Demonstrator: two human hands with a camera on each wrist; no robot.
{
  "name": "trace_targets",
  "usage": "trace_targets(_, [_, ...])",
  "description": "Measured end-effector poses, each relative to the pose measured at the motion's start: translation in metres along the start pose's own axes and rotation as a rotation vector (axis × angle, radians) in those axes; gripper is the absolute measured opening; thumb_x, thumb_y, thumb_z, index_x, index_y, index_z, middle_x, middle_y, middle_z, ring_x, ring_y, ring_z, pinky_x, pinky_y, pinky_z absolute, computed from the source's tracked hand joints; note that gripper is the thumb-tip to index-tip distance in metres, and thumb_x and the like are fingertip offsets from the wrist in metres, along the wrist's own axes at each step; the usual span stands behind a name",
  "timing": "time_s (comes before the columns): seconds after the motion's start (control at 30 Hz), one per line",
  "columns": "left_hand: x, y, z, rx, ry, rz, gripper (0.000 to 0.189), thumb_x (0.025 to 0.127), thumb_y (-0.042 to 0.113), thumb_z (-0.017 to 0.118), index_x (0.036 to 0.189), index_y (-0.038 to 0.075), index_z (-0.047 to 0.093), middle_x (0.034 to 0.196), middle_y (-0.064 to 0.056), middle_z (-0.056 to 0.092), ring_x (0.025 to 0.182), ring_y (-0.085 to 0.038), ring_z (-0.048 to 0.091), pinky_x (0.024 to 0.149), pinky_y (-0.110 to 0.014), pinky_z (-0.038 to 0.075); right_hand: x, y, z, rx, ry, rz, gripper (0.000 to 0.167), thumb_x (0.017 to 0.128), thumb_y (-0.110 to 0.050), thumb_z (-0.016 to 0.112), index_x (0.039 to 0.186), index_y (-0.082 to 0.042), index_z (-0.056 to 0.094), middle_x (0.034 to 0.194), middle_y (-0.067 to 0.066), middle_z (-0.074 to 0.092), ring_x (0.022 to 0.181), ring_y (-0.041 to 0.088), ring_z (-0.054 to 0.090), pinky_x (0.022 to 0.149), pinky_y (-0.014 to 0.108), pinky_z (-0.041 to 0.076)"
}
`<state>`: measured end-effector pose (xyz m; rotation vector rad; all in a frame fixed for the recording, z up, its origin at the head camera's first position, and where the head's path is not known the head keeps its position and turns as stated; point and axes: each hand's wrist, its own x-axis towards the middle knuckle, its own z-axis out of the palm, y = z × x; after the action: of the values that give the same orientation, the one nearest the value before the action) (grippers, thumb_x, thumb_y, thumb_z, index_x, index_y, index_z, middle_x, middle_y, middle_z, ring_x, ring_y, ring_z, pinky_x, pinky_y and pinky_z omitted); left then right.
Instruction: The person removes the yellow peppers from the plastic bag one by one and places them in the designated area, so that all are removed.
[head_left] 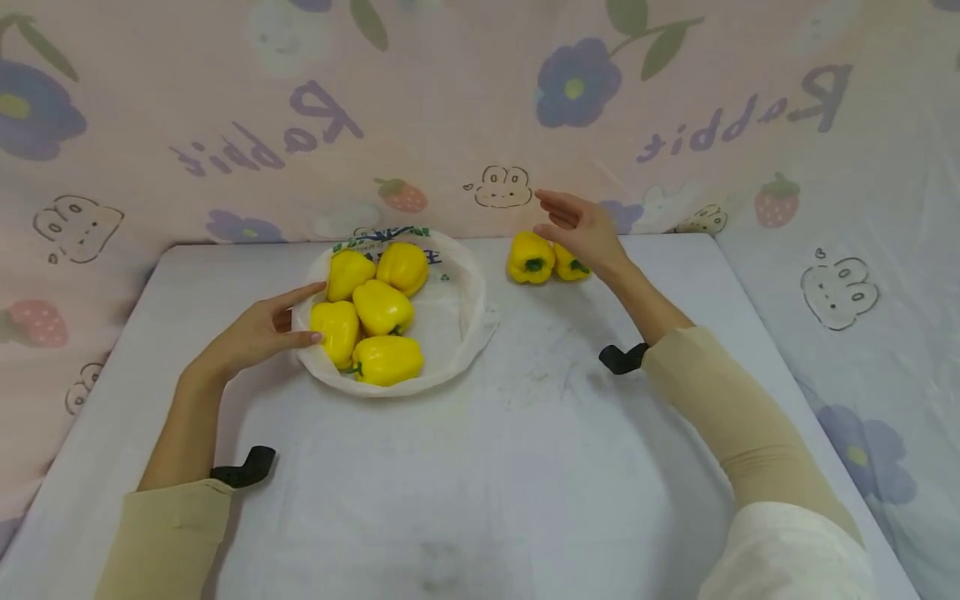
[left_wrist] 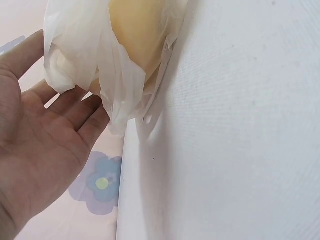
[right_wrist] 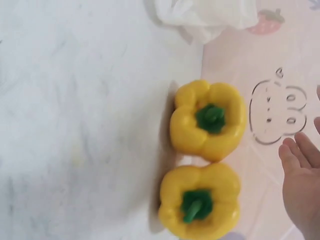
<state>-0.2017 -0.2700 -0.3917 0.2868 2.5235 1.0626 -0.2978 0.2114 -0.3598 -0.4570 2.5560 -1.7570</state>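
A white plastic bag (head_left: 450,367) with its mouth spread wide holds several yellow bell peppers (head_left: 383,307). My left hand (head_left: 251,333) grips its left side, thumb and index finger reaching over the rim. From the left wrist view, the fingers of the left hand (left_wrist: 45,130) curl against the thin plastic (left_wrist: 122,85), and a pepper shows through it. Farther right, two more yellow bell peppers stand side by side, a left one (head_left: 531,258) and a right one (head_left: 570,265). Just above them hovers my right hand (head_left: 585,229), fingers extended and holding nothing.
The white tabletop (head_left: 480,500) ends against a pink printed cloth (head_left: 450,100) hanging close behind the bag and peppers. More printed cloth (head_left: 885,333) hangs along the right side. Black wrist mounts (head_left: 622,359) stick out from both forearms.
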Motion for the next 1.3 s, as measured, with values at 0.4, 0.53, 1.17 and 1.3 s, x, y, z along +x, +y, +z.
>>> trace_targets(0.4, [-0.002,0.001,-0.001,-0.011,-0.008,0.003,0.08,0.091,0.042,0.07,0.158,0.031,0.028,0.162,-0.022,0.028,0.13,-0.044,0.04,0.108,-0.072,0.033,0.009,-0.03,0.041,0.034,-0.121,-0.054,0.054,0.091,-0.01,0.071,0.141,-0.004,0.053,0.148,0.018,0.051,0.136,0.027,0.052,0.116,0.035,0.04])
trace_targets(0.53, [-0.002,0.0,-0.001,-0.005,-0.004,0.004,0.079,0.092,0.042,0.069,0.158,0.031,0.027,0.16,-0.022,0.031,0.122,-0.039,0.041,0.102,-0.064,0.04,0.013,-0.036,0.053,0.033,-0.158,-0.062,0.054,0.091,-0.011,0.071,0.141,-0.006,0.054,0.148,0.014,0.052,0.136,0.026,0.052,0.116,0.035,0.041])
trace_targets(1.17, [-0.001,-0.004,0.0,-0.005,0.0,0.004,0.08,0.091,0.04,0.07,0.158,0.03,0.027,0.16,-0.021,0.031,0.126,-0.042,0.042,0.105,-0.066,0.038,0.022,-0.051,0.096,-0.002,-0.324,-0.069,0.055,0.093,-0.014,0.07,0.144,-0.01,0.05,0.148,0.007,0.053,0.133,0.022,0.055,0.109,0.031,0.049])
trace_targets(1.3, [0.0,-0.003,0.001,0.002,0.003,0.008,0.08,0.091,0.041,0.07,0.158,0.03,0.027,0.159,-0.021,0.033,0.12,-0.039,0.042,0.102,-0.065,0.039,0.024,-0.049,0.106,-0.043,-0.339,-0.052,0.057,0.092,-0.016,0.072,0.144,-0.01,0.051,0.147,0.007,0.054,0.131,0.024,0.056,0.107,0.031,0.05])
